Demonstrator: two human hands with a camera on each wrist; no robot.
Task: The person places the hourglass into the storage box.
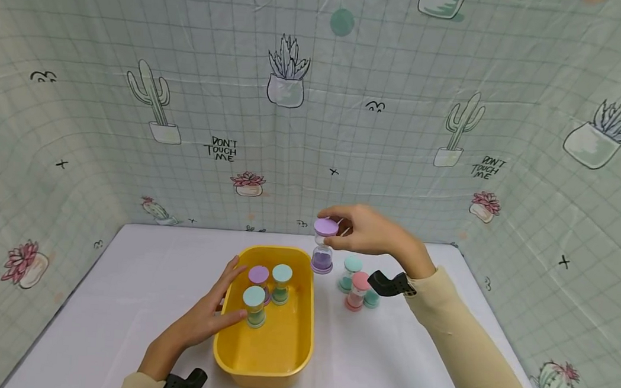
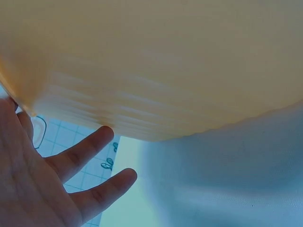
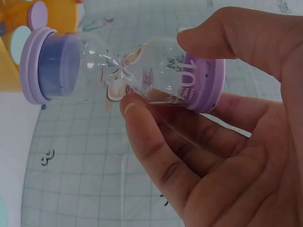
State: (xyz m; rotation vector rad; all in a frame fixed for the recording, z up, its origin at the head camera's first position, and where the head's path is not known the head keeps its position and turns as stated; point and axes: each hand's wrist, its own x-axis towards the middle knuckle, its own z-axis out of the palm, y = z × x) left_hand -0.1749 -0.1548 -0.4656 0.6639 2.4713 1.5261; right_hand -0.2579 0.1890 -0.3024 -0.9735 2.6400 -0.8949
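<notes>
My right hand [image 1: 359,229] pinches a purple-capped sand timer [image 1: 322,255] by its upper part, above the table just right of the yellow tub [image 1: 309,336]. Its purple sand lies in the lower bulb; in the right wrist view the timer [image 3: 118,71] shows a printed 10. My left hand [image 1: 204,318] is at the tub's left side with fingers spread, the thumb reaching over the rim beside a timer. Inside the tub stand a purple-capped timer [image 1: 258,275] and two with pale blue caps, one nearer [image 1: 254,297] and one farther right [image 1: 282,273].
Right of the tub, on the white table [image 1: 386,353], are a pink-capped timer [image 1: 359,282], a teal-capped timer [image 1: 352,265] and another teal piece [image 1: 371,298] partly hidden behind the pink one. A grid-patterned cloth [image 1: 303,140] with plant drawings surrounds the table at the back and sides.
</notes>
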